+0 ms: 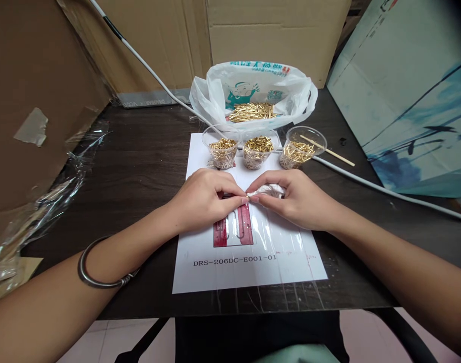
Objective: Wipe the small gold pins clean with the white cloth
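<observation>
My left hand (206,199) is closed, with thumb and fingertips pinched together over the middle of a printed white sheet (192,277). Whatever sits in that pinch is too small to make out. My right hand (296,199) meets it tip to tip, also pinching. A crumpled white tissue (270,190) shows between its thumb and fingers and narrows toward the fingertips. Just below the hands, the sheet carries a red and white printed picture (234,228). Clear plastic cups of small brass-coloured pins, the left (223,151), middle (257,151) and right (296,153), stand beyond the hands.
Behind the cups, a white plastic bag (208,101) holds many longer brass-coloured pins (253,112). A wooden stick (340,157) leans out of the right cup. A white cable (151,70) crosses the dark table (139,151). Cardboard walls (276,35) enclose the back and sides.
</observation>
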`<state>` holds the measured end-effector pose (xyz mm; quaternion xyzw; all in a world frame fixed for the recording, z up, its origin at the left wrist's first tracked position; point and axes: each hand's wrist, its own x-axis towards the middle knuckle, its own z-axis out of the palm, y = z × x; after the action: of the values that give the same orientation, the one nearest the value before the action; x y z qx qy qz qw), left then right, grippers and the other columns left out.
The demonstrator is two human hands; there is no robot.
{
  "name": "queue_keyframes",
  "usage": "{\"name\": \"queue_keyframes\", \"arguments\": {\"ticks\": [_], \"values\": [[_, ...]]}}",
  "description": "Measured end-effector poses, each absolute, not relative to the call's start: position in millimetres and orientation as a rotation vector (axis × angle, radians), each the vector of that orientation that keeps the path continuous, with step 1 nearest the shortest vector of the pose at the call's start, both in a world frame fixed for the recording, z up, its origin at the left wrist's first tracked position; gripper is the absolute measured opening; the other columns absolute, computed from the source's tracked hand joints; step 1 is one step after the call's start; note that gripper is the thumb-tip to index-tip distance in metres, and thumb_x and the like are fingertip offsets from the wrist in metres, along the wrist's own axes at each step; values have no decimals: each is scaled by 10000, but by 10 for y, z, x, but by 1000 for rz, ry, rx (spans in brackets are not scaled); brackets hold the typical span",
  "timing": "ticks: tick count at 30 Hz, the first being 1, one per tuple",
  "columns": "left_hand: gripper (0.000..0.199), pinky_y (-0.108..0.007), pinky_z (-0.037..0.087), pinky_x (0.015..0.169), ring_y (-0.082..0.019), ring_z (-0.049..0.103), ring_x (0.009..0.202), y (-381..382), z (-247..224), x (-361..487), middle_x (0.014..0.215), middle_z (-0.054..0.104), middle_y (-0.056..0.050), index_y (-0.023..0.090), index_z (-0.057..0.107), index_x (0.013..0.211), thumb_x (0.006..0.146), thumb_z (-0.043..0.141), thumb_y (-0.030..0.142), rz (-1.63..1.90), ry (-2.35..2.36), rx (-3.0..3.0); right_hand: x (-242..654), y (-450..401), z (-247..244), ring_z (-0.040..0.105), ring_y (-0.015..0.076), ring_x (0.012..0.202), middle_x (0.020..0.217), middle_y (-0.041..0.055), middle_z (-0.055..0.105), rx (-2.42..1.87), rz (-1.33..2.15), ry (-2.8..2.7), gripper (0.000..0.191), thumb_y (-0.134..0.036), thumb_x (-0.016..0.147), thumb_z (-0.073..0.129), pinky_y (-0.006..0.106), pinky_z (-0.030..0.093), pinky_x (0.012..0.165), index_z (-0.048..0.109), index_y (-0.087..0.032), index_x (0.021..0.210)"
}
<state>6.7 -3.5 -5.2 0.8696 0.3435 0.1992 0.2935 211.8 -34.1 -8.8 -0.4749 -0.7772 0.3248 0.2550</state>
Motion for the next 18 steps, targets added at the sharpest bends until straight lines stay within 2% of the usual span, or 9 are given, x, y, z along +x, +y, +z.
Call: {"name": "queue_keyframes", "arguments": {"ticks": [11, 18], "values": [[157, -255, 451, 649, -129, 602, 690, -32, -60, 68, 768, 703, -18, 201, 763, 827, 819, 612, 242, 529, 903, 2317, 2106, -368, -77, 529, 138, 762, 844, 13, 603, -1312, 869, -2177, 147, -328, 910, 482, 267, 373, 670, 530, -190, 926], [151, -261, 455, 663, -132, 605, 696, -25, -58, 72, 771, 704, -24, 187, 762, 819, 812, 620, 238, 528, 913, 2321, 2128, -379, -53, 505, 129, 799, 866, -6, 564, -1283, 952, -2127, 137, -290, 943, 414, 261, 370, 715, 513, -197, 928]]}}
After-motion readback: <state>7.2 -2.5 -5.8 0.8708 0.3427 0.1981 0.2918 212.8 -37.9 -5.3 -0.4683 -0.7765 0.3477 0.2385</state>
